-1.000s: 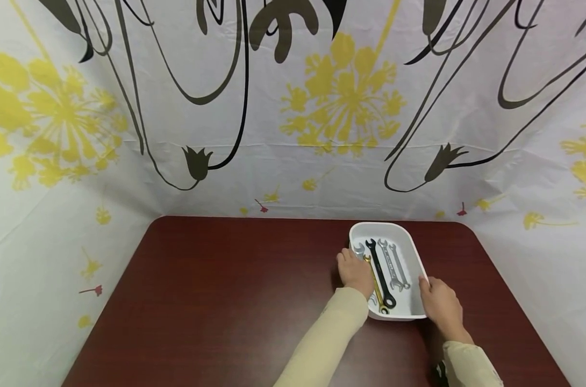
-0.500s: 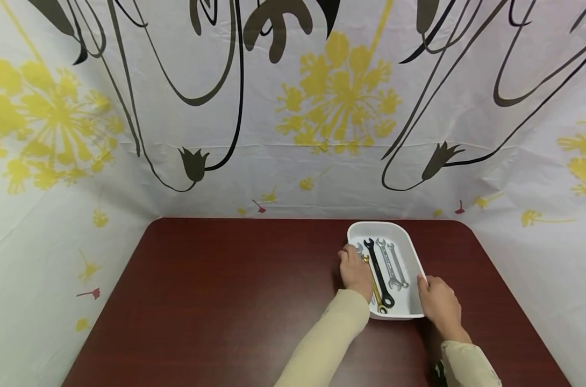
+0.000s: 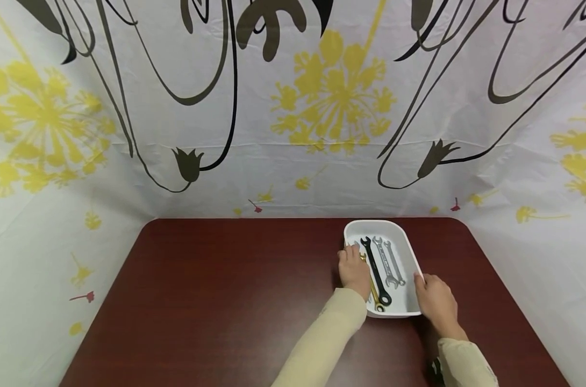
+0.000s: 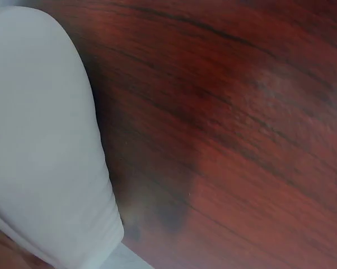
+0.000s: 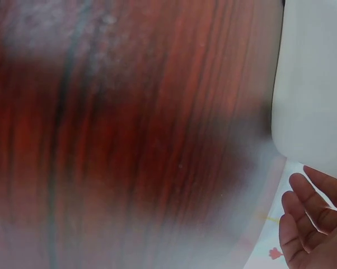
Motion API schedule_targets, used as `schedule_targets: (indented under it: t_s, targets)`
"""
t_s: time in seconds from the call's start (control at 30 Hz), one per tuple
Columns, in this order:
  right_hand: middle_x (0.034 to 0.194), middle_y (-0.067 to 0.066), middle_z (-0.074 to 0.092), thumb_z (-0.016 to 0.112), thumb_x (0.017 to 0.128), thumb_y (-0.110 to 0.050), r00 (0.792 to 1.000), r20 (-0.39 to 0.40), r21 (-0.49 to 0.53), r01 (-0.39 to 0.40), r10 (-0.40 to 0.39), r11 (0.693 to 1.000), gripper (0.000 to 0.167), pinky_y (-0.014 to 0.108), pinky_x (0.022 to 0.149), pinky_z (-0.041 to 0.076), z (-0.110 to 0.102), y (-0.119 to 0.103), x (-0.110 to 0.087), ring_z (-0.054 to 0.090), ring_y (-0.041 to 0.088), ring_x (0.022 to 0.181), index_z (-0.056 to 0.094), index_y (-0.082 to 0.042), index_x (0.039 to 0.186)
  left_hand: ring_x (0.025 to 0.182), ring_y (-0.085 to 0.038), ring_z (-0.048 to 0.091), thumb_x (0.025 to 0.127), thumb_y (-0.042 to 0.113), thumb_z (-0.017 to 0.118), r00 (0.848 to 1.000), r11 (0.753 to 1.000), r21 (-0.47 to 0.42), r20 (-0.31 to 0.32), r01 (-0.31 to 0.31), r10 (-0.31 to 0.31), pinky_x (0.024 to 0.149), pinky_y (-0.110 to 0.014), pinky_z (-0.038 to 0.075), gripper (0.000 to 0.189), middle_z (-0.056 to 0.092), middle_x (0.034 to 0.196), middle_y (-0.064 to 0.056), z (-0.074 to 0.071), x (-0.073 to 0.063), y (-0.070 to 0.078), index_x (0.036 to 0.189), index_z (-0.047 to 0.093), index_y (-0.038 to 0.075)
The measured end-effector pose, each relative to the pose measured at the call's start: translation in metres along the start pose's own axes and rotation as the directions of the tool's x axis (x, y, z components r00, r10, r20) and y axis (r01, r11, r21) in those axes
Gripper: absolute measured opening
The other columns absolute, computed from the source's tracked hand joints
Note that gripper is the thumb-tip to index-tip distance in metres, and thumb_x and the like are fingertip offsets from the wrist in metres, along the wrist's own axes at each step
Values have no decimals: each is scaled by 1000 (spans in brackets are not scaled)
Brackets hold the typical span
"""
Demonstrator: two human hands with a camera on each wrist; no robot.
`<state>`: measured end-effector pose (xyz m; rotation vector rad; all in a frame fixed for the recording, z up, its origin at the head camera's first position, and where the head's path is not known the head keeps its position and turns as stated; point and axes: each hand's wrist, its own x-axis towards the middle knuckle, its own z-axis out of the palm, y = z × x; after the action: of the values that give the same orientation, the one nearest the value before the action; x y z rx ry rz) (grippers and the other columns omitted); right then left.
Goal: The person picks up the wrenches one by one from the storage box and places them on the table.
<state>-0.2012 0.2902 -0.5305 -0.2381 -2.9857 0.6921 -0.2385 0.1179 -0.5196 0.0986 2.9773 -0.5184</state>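
A white rectangular tray point(image 3: 403, 293) sits on the table at the far right side in the head view. Several wrenches lie lengthwise in it: a large black wrench point(image 3: 376, 273), a gold wrench point(image 3: 373, 293) half covered by a hand, a silver wrench point(image 3: 385, 263) and a thinner silver wrench point(image 3: 394, 263). My left hand point(image 3: 355, 274) holds the tray's left side, its fingers over the rim. On the opposite side, my right hand point(image 3: 437, 301) grips the right rim near the front corner. The right wrist view shows that hand's fingers point(image 5: 308, 216) bent beneath the tray's outer wall.
A dark red wood-grain table point(image 3: 225, 301) spreads left of the tray. Its far edge runs close behind the tray. White cloth point(image 3: 293, 177) with yellow and grey plant prints hangs behind and at both sides. Cream sleeves cover both forearms.
The head view has shifted slightly, so the whole scene slides left. My left hand covers a little more of the tray's left side. Both hands stay on the tray.
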Motion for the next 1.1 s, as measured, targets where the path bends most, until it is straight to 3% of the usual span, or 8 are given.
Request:
schedule_targets:
  t_s: [0.3,0.53,0.73,1.1]
  targets:
    - [106,29,62,33,104,-35,1000,20,8,-9,9,1000,51,55,68,46,0,-2,-4,61,44,88,64,5,106,113,-15,33,99,41,43,999,998,-38,18,52,-51,101,-33,27,27,38,123,6,-4,-2,1,118,62,40]
    - [106,28,61,35,103,-34,1000,15,6,-12,12,1000,48,55,70,45,0,-4,-6,60,44,89,64,4,99,110,-15,34,100,39,41,997,996,-43,12,76,-75,98,-34,28,28,39,118,6,0,2,5,116,64,40]
    - [114,29,58,37,103,-29,1000,-26,-3,-3,3,1000,46,60,83,44,1,-6,-6,56,49,103,62,8,112,110,-16,34,99,41,45,997,995,-74,2,71,-71,98,-35,28,26,40,118,5,2,4,3,114,65,38]
    - [112,29,59,37,103,-28,999,-53,-15,8,-9,1000,45,60,85,43,2,-6,-4,56,49,104,62,9,109,113,-16,35,99,41,43,998,993,-102,-13,61,-63,100,-35,28,26,43,116,5,1,3,1,111,66,38]
